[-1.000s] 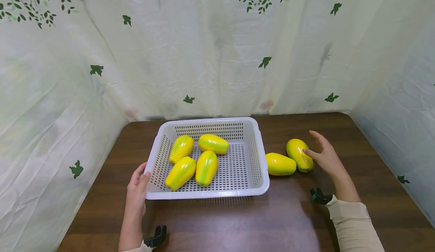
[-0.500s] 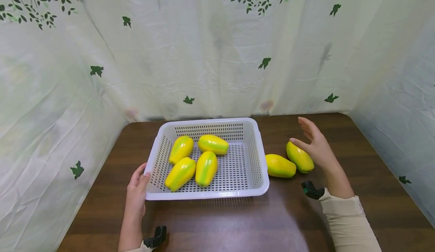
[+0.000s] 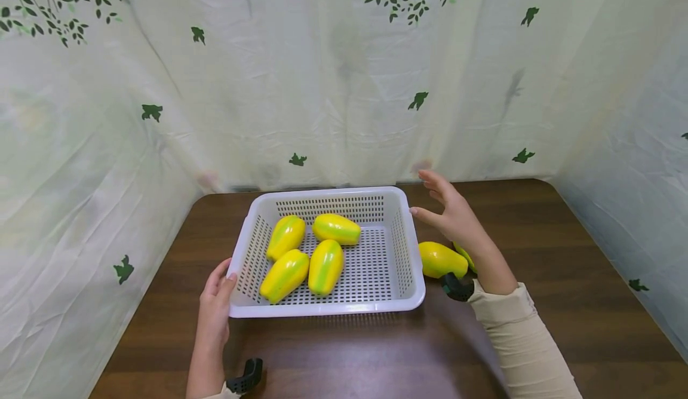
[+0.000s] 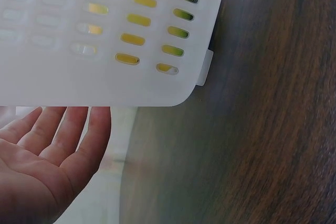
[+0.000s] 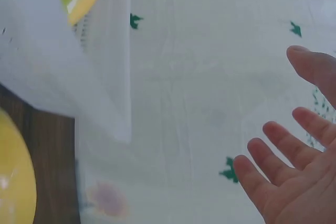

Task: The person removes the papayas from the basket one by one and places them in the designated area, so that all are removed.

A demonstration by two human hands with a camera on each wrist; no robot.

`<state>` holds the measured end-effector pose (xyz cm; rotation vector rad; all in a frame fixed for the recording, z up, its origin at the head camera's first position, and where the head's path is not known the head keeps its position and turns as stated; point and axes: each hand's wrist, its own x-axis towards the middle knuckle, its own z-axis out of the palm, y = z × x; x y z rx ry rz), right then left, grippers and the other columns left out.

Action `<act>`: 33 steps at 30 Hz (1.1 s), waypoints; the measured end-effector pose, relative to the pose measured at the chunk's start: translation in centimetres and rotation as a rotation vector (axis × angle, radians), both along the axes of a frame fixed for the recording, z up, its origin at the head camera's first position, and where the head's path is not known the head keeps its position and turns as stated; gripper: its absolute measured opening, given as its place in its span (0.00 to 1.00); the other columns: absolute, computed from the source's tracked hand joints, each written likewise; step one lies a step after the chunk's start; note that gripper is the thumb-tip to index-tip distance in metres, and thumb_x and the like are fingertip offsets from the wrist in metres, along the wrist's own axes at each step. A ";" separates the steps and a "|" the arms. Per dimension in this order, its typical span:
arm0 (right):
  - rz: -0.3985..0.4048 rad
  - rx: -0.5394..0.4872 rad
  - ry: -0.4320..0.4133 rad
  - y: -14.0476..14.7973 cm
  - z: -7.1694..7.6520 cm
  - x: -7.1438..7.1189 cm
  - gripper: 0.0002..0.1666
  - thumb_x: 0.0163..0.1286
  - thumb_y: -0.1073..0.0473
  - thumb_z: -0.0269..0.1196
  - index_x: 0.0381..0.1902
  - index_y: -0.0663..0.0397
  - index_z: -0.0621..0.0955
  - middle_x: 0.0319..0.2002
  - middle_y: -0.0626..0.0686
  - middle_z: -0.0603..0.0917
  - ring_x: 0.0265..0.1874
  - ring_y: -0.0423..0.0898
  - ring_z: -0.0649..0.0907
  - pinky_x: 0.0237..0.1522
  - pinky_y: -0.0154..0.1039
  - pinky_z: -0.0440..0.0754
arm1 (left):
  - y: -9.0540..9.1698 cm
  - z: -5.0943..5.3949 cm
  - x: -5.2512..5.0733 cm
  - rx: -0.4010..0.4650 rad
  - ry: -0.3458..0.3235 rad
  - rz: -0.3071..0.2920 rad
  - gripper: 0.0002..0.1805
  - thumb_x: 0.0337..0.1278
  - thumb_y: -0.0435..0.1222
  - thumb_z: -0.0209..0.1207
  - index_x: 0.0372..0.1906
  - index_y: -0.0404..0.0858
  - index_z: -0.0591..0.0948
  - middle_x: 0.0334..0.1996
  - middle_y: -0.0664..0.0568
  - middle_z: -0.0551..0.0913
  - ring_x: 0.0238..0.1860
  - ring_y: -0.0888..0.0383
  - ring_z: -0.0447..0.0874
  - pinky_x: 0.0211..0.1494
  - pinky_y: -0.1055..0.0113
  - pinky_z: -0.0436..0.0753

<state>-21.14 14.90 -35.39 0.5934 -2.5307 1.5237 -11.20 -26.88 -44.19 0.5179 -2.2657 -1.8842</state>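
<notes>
A white perforated plastic basket (image 3: 360,308) stands on the table with several yellow-green papayas (image 3: 326,267) grouped toward its left side. My left hand (image 3: 216,297) holds the basket's left rim, thumb on the edge; its fingers (image 4: 97,140) show below the rim in the left wrist view. Above the basket's right rim hovers my right hand (image 3: 454,217), fingers spread and thumb apart, with nothing in it. Just outside the basket's right wall lies a papaya (image 3: 442,260). Another papaya (image 3: 465,257) is mostly hidden behind my right wrist.
The brown wooden table (image 3: 344,357) reaches back to a pale leaf-printed curtain (image 3: 355,88), which also hangs along both sides. A black wrist device (image 3: 457,287) sits on my right wrist and another black device (image 3: 245,376) on my left.
My right hand has moved left and away from me, from beside the rightmost papaya to the basket's right rim, and stays without anything in it. My left hand and the basket hold still.
</notes>
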 end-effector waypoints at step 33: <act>0.223 0.123 -0.227 -11.8 -4.6 -5.8 0.36 0.59 0.55 0.64 0.64 0.49 0.63 0.61 0.52 0.66 0.59 0.51 0.65 0.56 0.51 0.64 | 0.0 0.0 0.0 0.020 0.003 -0.004 0.29 0.63 0.50 0.45 0.66 0.48 0.58 0.60 0.46 0.66 0.48 0.56 0.71 0.42 0.75 0.75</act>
